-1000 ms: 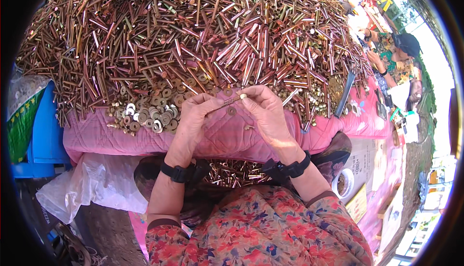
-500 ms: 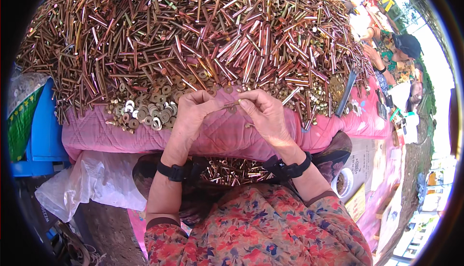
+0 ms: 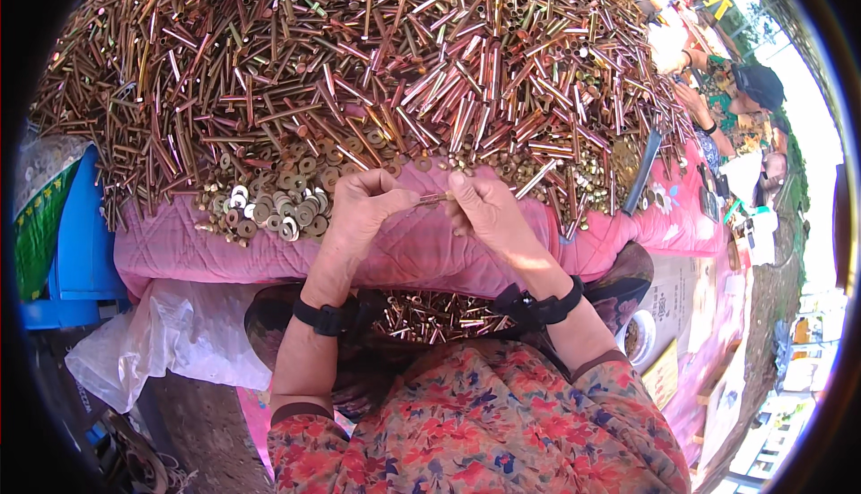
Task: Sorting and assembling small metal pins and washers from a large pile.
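Over the near edge of the pink quilted cover (image 3: 395, 256), my two hands meet at a short, slim brass-coloured bolt (image 3: 432, 199). My left hand (image 3: 363, 211) pinches one end between thumb and forefinger. At the other end my right hand (image 3: 484, 211) is closed, its thumb pressed on the bolt's tip; any small nut under those fingers is hidden. Just left of my left hand lie loose flat washers (image 3: 291, 207). Small nuts (image 3: 459, 166) sit just beyond my right fingertips.
A big heap of metal sleeves and bolts (image 3: 359, 54) covers the far side. More bolts (image 3: 435, 319) lie below, between my knees. A dark bar (image 3: 644, 175) rests at the right, a blue bin (image 3: 79, 243) stands left, and another person (image 3: 744, 104) sits at far right.
My right hand has turned, its fingers curling in under the thumb at the bolt's end. My left hand keeps its pinch in nearly the same place.
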`<state>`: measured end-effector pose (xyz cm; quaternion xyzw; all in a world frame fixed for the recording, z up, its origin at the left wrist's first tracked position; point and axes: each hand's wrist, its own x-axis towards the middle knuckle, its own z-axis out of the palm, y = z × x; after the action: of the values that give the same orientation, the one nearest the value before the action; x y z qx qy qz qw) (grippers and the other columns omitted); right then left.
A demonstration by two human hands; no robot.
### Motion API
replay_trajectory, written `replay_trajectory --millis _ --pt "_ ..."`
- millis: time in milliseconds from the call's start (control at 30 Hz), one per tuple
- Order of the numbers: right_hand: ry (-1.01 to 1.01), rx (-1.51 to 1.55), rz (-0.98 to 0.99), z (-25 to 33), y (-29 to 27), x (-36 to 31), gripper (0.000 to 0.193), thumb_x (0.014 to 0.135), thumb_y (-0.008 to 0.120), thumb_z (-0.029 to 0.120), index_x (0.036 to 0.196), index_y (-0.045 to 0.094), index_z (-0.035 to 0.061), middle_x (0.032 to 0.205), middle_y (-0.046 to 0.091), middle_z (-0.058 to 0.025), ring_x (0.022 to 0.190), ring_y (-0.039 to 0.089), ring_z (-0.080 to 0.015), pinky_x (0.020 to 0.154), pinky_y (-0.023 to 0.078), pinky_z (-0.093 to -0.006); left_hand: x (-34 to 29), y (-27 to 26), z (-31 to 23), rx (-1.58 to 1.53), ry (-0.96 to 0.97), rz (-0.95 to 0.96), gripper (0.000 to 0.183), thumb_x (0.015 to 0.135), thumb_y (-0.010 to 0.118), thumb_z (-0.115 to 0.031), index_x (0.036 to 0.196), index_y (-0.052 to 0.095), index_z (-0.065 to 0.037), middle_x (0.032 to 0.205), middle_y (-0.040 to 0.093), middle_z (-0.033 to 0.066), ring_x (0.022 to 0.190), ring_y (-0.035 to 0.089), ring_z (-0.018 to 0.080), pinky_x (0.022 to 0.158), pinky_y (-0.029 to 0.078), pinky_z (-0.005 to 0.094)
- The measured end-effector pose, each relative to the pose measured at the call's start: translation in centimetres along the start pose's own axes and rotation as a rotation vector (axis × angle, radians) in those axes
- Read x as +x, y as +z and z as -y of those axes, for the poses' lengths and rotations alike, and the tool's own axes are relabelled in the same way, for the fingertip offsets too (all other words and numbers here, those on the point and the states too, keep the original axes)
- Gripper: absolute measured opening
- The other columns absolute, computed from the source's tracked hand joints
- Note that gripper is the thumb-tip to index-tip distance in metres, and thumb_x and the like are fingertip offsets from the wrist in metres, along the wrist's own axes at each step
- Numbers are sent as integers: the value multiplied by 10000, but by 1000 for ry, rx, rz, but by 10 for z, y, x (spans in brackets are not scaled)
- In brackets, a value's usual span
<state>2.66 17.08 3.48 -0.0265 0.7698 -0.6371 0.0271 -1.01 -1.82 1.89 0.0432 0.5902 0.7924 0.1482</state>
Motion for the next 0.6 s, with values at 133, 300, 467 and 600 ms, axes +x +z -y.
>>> replay_trajectory --millis 133,300,467,600 --pt "-297 -238 -133 -3 2 -3 327 902 571 315 759 551 21 615 512 -13 523 445 -97 489 372 -251 2 3 1 -20 -38 6 120 680 726 -41 652 611 -55 557 520 -52 472 388 13 447 262 181" --pt "-162 -171 -85 -2 2 -1 343 909 549 338 779 560 21 621 517 -32 527 453 -95 489 372 -249 3 1 5 12 -33 -14 121 683 725 -40 651 608 -50 557 524 -48 465 388 18 444 259 180" --pt "112 -25 21 -7 -1 -2 373 920 527 349 799 569 -2 600 541 -44 548 514 -115 511 405 -276 2 1 8 -41 -77 19 134 702 716 -31 640 598 -52 542 512 -42 448 382 20 428 252 185" --pt "-40 -154 36 13 -6 -6 428 927 503 369 765 563 -23 581 542 -49 519 529 -133 505 408 -291 -1 -2 -1 -58 -96 96 80 726 705 -36 691 636 -18 559 540 -24 474 443 42 451 328 193"
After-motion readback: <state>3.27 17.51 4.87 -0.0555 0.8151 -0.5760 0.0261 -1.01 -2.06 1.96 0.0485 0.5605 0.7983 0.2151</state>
